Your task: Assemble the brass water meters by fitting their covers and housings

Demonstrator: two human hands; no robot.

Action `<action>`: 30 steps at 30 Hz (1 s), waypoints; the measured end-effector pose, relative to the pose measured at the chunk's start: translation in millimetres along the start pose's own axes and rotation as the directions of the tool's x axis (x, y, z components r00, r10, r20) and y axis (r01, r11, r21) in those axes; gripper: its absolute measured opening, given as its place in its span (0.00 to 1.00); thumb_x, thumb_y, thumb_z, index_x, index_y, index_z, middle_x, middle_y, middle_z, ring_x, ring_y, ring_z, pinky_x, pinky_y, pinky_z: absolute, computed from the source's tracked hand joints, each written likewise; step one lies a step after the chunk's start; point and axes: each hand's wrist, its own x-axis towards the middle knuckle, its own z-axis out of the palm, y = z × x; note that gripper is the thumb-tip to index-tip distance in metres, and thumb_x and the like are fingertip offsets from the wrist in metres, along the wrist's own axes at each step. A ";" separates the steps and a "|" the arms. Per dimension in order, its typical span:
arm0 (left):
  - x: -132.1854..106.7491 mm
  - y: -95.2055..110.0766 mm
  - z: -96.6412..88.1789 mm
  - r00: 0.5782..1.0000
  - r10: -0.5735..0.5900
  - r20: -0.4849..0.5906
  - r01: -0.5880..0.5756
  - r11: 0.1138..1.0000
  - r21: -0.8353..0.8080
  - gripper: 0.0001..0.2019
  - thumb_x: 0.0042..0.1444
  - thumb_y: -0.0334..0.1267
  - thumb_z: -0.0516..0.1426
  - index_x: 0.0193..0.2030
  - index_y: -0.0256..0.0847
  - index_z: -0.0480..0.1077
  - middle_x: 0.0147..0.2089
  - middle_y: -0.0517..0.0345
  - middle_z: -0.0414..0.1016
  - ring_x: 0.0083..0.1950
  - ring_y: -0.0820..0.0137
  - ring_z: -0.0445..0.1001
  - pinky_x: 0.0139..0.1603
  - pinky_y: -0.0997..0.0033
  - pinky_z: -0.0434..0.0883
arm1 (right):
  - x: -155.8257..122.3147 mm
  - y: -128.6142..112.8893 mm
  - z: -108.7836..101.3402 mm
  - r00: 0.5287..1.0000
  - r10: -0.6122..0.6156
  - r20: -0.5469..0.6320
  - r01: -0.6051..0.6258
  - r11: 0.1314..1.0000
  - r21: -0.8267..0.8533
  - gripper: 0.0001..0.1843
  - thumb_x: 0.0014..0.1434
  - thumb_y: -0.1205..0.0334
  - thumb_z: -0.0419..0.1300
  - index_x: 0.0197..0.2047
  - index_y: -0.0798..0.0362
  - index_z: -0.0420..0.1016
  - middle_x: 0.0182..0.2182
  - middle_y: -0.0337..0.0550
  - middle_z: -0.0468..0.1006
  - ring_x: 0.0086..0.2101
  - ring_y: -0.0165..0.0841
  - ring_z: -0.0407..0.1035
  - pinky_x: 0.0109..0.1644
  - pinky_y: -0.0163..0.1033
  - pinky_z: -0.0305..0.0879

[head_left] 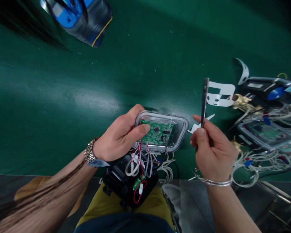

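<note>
My left hand (120, 136) grips a clear plastic housing (181, 127) with a green circuit board (157, 132) inside; the thumb presses on the board's left edge. White, red and blue wires (142, 161) run from the board down to a black device (126, 184) resting on my lap. My right hand (212, 150) is closed around a slim dark tool (204, 97), a screwdriver by its look, held upright just right of the housing and apart from it.
A green tabletop (87, 97) lies ahead. At right sits a pile of similar clear housings, wires and brass fittings (264, 136), with white label backing (220, 94) nearby. A blue and black object (82, 19) lies at the far top left.
</note>
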 end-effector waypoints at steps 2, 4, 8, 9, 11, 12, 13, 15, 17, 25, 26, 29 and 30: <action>-1.2 0.8 -0.9 1.000 0.010 0.003 -0.010 1.000 0.014 0.06 0.68 0.41 0.52 0.41 0.42 0.59 0.30 0.66 0.59 0.28 0.76 0.57 0.30 0.69 0.58 | 0.7 -5.0 -14.1 0.983 -0.156 0.099 0.166 0.981 -0.096 0.19 0.65 0.64 0.60 0.58 0.41 0.76 0.30 0.38 0.77 0.26 0.28 0.69 0.30 0.36 0.66; -2.5 1.3 -1.1 1.000 0.018 0.004 -0.018 1.000 0.023 0.06 0.68 0.41 0.52 0.42 0.42 0.60 0.30 0.66 0.59 0.28 0.76 0.57 0.30 0.69 0.58 | 1.7 -10.1 -28.8 0.941 -0.272 0.203 0.305 0.939 -0.158 0.22 0.64 0.67 0.60 0.60 0.41 0.74 0.31 0.38 0.77 0.27 0.28 0.70 0.31 0.37 0.65; -4.6 2.5 -0.7 1.000 0.031 -0.007 -0.030 0.999 0.036 0.06 0.68 0.41 0.52 0.42 0.43 0.60 0.30 0.66 0.59 0.28 0.76 0.57 0.29 0.70 0.58 | 6.1 -16.8 -51.6 0.880 -0.343 0.330 0.435 0.861 -0.265 0.25 0.63 0.68 0.60 0.62 0.42 0.72 0.33 0.39 0.78 0.28 0.29 0.71 0.29 0.37 0.63; -5.1 2.6 -0.6 1.000 0.030 -0.010 -0.029 0.999 0.036 0.06 0.68 0.41 0.52 0.42 0.43 0.61 0.30 0.66 0.59 0.29 0.76 0.57 0.29 0.70 0.59 | 8.1 -16.5 -54.1 0.893 -0.322 0.314 0.413 0.863 -0.291 0.24 0.64 0.67 0.60 0.62 0.42 0.72 0.33 0.39 0.78 0.28 0.29 0.71 0.30 0.37 0.63; -5.9 2.6 -0.9 1.000 0.020 -0.015 -0.020 0.999 0.030 0.06 0.68 0.41 0.52 0.42 0.43 0.61 0.30 0.67 0.59 0.29 0.77 0.58 0.30 0.71 0.59 | 14.0 -11.5 -53.6 0.936 -0.245 0.251 0.321 0.889 -0.328 0.22 0.66 0.64 0.58 0.61 0.42 0.73 0.32 0.39 0.78 0.28 0.30 0.71 0.32 0.38 0.65; -6.4 2.6 -1.2 1.000 0.010 -0.016 -0.010 1.000 0.021 0.06 0.68 0.41 0.53 0.42 0.43 0.61 0.30 0.67 0.58 0.29 0.77 0.58 0.30 0.71 0.59 | 17.9 -6.6 -50.5 0.949 -0.205 0.238 0.280 0.894 -0.349 0.21 0.66 0.63 0.57 0.61 0.42 0.73 0.32 0.39 0.78 0.29 0.31 0.71 0.33 0.39 0.66; -6.8 2.6 -1.4 1.000 -0.004 -0.015 0.004 1.000 0.004 0.06 0.68 0.41 0.53 0.42 0.43 0.61 0.30 0.67 0.58 0.29 0.77 0.58 0.30 0.72 0.59 | 22.2 -0.3 -45.7 0.954 -0.171 0.246 0.257 0.889 -0.378 0.20 0.67 0.62 0.57 0.61 0.43 0.73 0.32 0.40 0.77 0.30 0.32 0.71 0.34 0.40 0.67; -7.5 3.2 -1.6 0.999 -0.046 -0.008 0.046 0.998 -0.047 0.06 0.68 0.42 0.53 0.42 0.44 0.61 0.31 0.67 0.59 0.29 0.77 0.58 0.31 0.73 0.60 | 31.2 15.1 -32.5 0.948 -0.131 0.290 0.254 0.860 -0.442 0.21 0.67 0.62 0.55 0.62 0.46 0.73 0.33 0.43 0.76 0.32 0.35 0.71 0.37 0.43 0.69; -8.2 5.0 -0.9 0.995 -0.096 0.005 0.096 0.990 -0.105 0.07 0.68 0.43 0.54 0.42 0.44 0.61 0.31 0.66 0.60 0.29 0.77 0.59 0.31 0.73 0.60 | 38.2 29.9 -18.0 0.942 -0.111 0.318 0.261 0.836 -0.482 0.22 0.67 0.63 0.54 0.63 0.50 0.72 0.34 0.46 0.75 0.33 0.38 0.71 0.39 0.46 0.71; -10.4 11.9 3.3 0.970 -0.242 -0.020 0.210 0.879 -0.429 0.08 0.63 0.41 0.59 0.40 0.42 0.64 0.31 0.64 0.62 0.30 0.75 0.61 0.29 0.75 0.62 | 30.0 23.6 -1.3 0.872 -0.326 0.366 0.414 0.889 -0.194 0.29 0.62 0.65 0.60 0.66 0.46 0.66 0.61 0.49 0.71 0.62 0.45 0.63 0.66 0.59 0.63; -10.2 11.0 2.6 0.968 -0.251 -0.005 0.220 0.858 -0.464 0.08 0.63 0.41 0.59 0.40 0.42 0.64 0.32 0.64 0.63 0.31 0.75 0.62 0.30 0.75 0.63 | 28.7 17.1 -0.7 0.826 -0.357 0.437 0.423 0.904 -0.061 0.33 0.61 0.63 0.62 0.69 0.45 0.61 0.64 0.48 0.68 0.64 0.44 0.61 0.68 0.58 0.61; -8.0 7.7 -0.6 0.960 -0.273 0.063 0.265 0.813 -0.519 0.09 0.60 0.41 0.61 0.42 0.42 0.67 0.36 0.59 0.69 0.36 0.71 0.68 0.37 0.71 0.68 | 29.1 -2.1 6.8 0.668 -0.479 0.569 0.412 0.875 0.253 0.52 0.56 0.55 0.68 0.75 0.44 0.41 0.71 0.46 0.56 0.70 0.42 0.51 0.74 0.57 0.52; -6.9 6.9 -1.6 0.956 -0.275 0.100 0.286 0.804 -0.521 0.09 0.60 0.41 0.62 0.42 0.42 0.68 0.38 0.58 0.71 0.38 0.69 0.70 0.40 0.69 0.69 | 29.5 -7.5 10.9 0.632 -0.519 0.576 0.407 0.854 0.324 0.57 0.55 0.52 0.69 0.75 0.43 0.37 0.73 0.46 0.51 0.71 0.42 0.47 0.75 0.58 0.49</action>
